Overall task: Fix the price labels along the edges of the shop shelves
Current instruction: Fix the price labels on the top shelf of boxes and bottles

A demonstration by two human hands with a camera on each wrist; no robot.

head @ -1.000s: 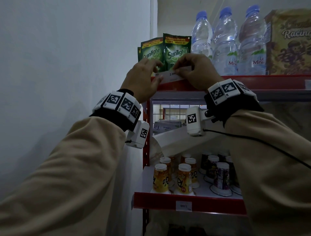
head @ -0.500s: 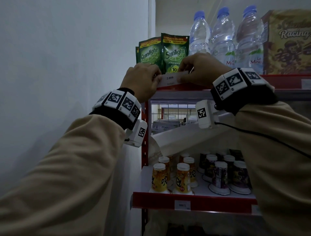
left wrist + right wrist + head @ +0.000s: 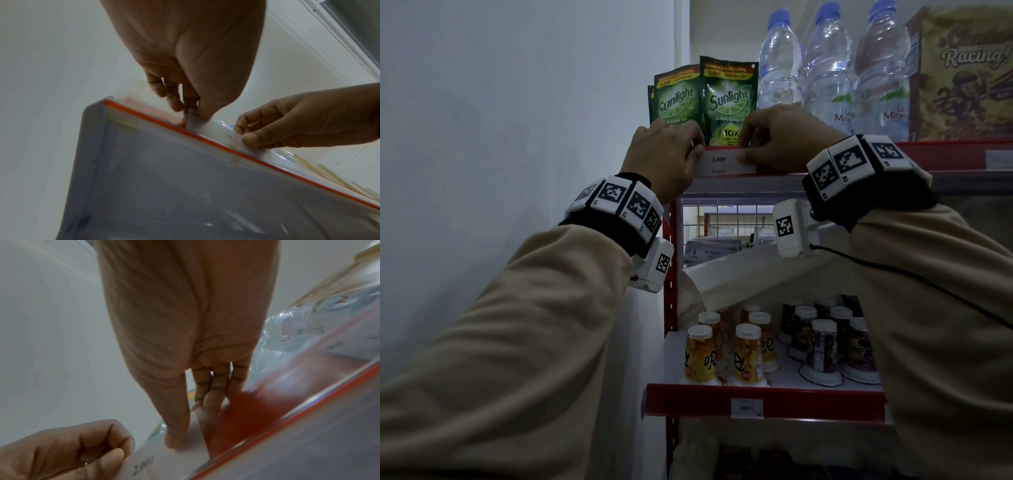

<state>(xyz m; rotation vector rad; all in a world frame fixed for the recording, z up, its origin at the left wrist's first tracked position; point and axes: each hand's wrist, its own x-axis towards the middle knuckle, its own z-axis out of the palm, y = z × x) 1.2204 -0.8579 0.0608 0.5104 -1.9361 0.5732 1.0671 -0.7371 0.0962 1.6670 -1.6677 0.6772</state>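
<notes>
Left hand and right hand each pinching an end of the price label against the red shelf edge, wall close left.

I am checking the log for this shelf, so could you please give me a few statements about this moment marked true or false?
1. Both hands hold the price label. True: the left hand pinches its left end and the right hand its right end.
2. The label reads 5.000. False: it reads 2.000.
3. The label lies against the red edge of the top shelf, below the Sunlight pouches. True.
4. The water bottles stand left of the pouches. False: they stand to the right.
5. The lower shelf has no label. False: a small label sits on its edge.
</notes>
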